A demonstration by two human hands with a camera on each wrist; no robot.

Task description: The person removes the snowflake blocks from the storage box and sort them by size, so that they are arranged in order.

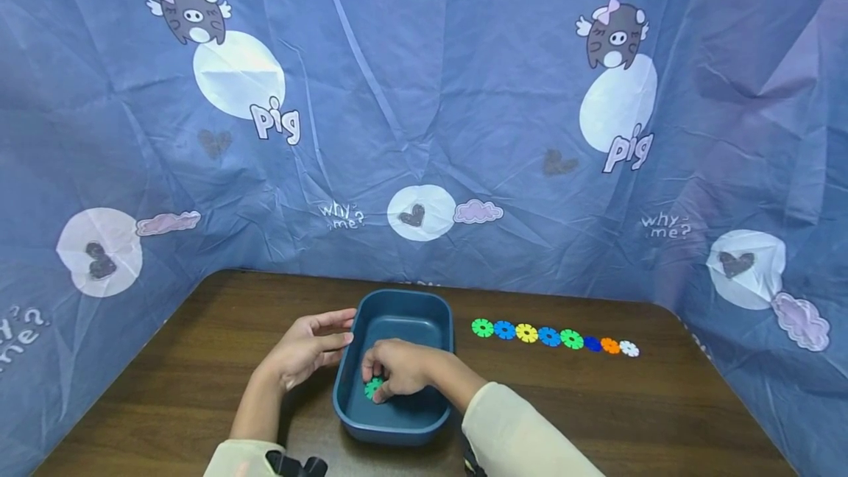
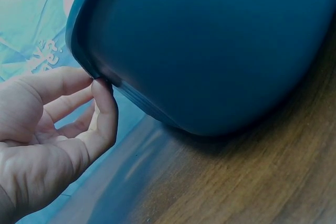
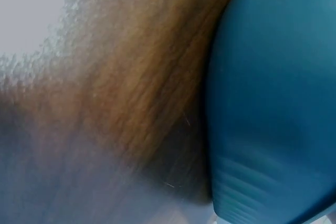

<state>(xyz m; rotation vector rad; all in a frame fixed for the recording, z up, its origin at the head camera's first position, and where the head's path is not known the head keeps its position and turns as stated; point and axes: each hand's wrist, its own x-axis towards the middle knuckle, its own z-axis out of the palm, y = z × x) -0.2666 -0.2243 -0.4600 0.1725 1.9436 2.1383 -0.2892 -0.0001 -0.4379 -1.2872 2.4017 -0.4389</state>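
A dark blue plastic tub [image 1: 394, 433] stands on the wooden table. My left hand [image 1: 308, 348] is at its left side; in the left wrist view the thumb and a finger [image 2: 106, 111] pinch the rim edge. My right hand [image 1: 404, 366] reaches down inside the tub, where thumb and forefinger pinch a green notched snowflake disc [image 1: 373, 389] close to the floor of the tub. The right wrist view has only the tub's outer wall [image 3: 268, 98], with the right hand out of sight.
Right of the tub lies a row of several notched discs, from a green disc [image 1: 483, 327] through a yellow disc [image 1: 526, 333] to a white disc [image 1: 629, 349]. Behind the wooden table [image 1: 596, 403] hangs a blue printed cloth [image 1: 424, 94].
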